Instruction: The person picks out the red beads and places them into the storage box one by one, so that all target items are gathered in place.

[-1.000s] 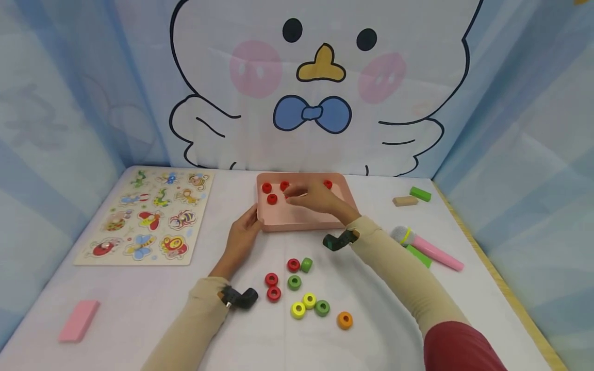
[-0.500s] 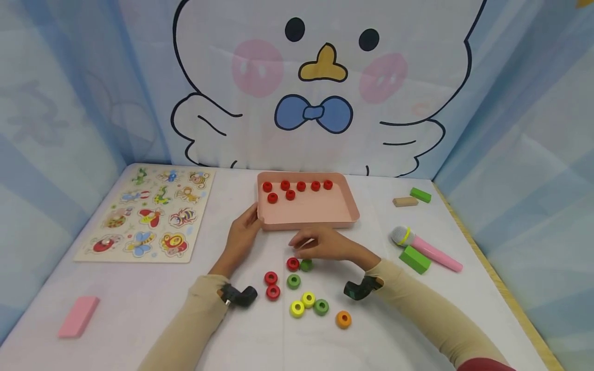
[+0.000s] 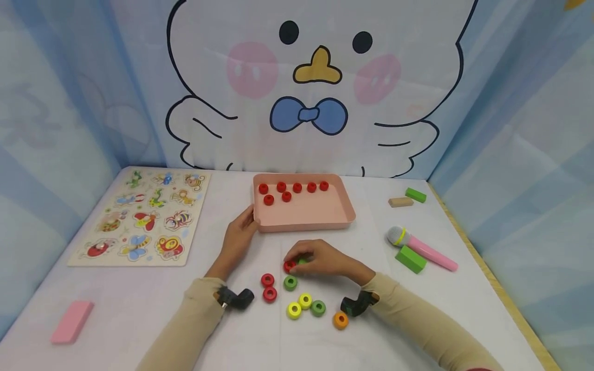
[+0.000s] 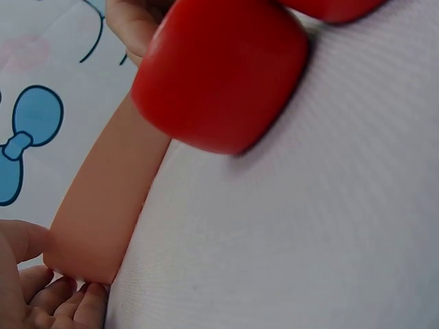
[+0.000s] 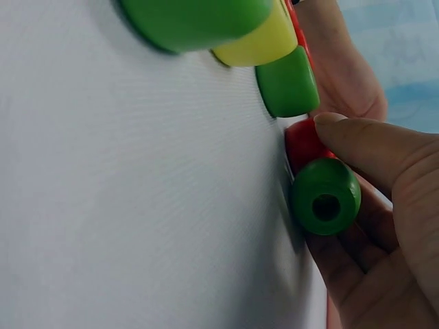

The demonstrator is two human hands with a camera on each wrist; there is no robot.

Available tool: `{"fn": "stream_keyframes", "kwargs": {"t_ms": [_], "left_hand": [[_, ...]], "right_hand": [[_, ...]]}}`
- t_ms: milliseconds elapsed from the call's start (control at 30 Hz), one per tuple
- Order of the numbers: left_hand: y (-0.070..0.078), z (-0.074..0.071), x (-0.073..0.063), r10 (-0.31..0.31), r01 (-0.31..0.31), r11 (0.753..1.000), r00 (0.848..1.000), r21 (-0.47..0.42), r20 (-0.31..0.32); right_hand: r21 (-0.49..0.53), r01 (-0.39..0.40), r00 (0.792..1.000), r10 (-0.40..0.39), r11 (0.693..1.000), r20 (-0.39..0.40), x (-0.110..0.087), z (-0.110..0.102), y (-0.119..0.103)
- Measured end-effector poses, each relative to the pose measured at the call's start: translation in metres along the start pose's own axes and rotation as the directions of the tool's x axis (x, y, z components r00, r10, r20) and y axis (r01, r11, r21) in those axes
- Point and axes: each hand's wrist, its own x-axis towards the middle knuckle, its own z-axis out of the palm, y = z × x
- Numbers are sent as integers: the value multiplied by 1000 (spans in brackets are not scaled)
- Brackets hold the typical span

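Note:
My left hand holds the near left corner of a shallow pink tray. In the left wrist view its thumb and curled fingers meet the tray's end. Several red beads stand inside the tray, toward its back and left. In front of the tray, my right hand pinches a red bead on the table. The right wrist view shows the thumb on this red bead, with a green bead lying on its side against it, between thumb and fingers.
Loose on the table lie two red beads, green beads, yellow beads and an orange bead. An insect puzzle board and a pink block are left; a toy microphone and blocks are right.
My right hand has left the tray, where another red bead now shows in the second row. It has come down toward me and taken hold of a red bead. The left hand stays at the corner.

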Motion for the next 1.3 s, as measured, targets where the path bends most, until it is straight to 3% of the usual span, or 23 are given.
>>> {"fn": "stream_keyframes", "kwargs": {"t_ms": [200, 633, 800, 900, 1033, 1167, 1300], "left_hand": [[1, -2, -3, 20, -20, 1000, 1000, 0, -5], [1, -6, -5, 1, -1, 1000, 1000, -7, -12], [1, -6, -4, 2, -2, 1000, 1000, -9, -8], [2, -7, -3, -10, 10, 1000, 1000, 0, -8], [4, -6, -3, -21, 21, 1000, 1000, 20, -16], [3, -4, -3, -16, 16, 1000, 1000, -11, -18], [0, 0, -2, 10, -11, 996, 1000, -89, -1]], "right_hand": [[-14, 13, 1000, -14, 1000, -11, 1, 2, 2], [-30, 3, 1000, -3, 1000, -20, 7, 0, -7], [-12, -1, 998, 0, 1000, -56, 12, -15, -14], [-9, 0, 993, -1, 1000, -116, 19, -31, -16], [-46, -32, 972, 21, 998, -235, 36, -60, 0], [-38, -171, 929, 148, 985, -340, 53, -86, 14], [6, -304, 885, 285, 953, -367, 66, -103, 18]]}}
